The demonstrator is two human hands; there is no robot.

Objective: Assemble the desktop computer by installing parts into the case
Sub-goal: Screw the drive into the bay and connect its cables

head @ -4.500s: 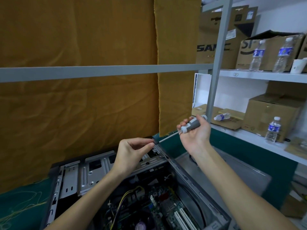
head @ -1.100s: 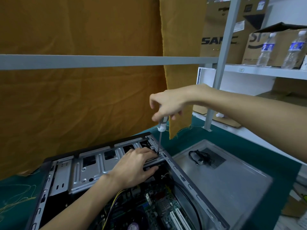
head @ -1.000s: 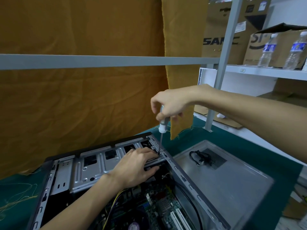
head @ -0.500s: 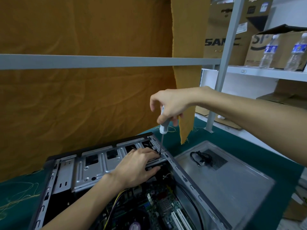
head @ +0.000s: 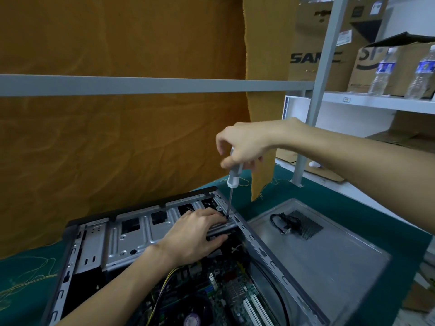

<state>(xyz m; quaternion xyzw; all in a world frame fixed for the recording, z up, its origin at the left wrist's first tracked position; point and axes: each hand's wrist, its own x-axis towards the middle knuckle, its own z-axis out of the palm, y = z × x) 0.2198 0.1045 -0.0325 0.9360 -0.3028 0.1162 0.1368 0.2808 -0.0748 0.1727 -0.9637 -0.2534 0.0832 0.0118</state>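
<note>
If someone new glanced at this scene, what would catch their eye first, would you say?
Centre frame, the right hand grips a grey-and-white-handled screwdriver upright, tip at the corner of the open black computer case. The left hand rests on the silver metal drive cage. A mustard-yellow cloth fills the background.

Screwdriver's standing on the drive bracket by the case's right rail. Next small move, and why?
Probably turn the screwdriver in place with light downward pressure. The right hand grips its handle from above, the shaft stands near upright, and its tip meets the metal bracket right at the left hand fingertips, which rest on the bracket as if steadying it. The screw itself is hidden.
</note>
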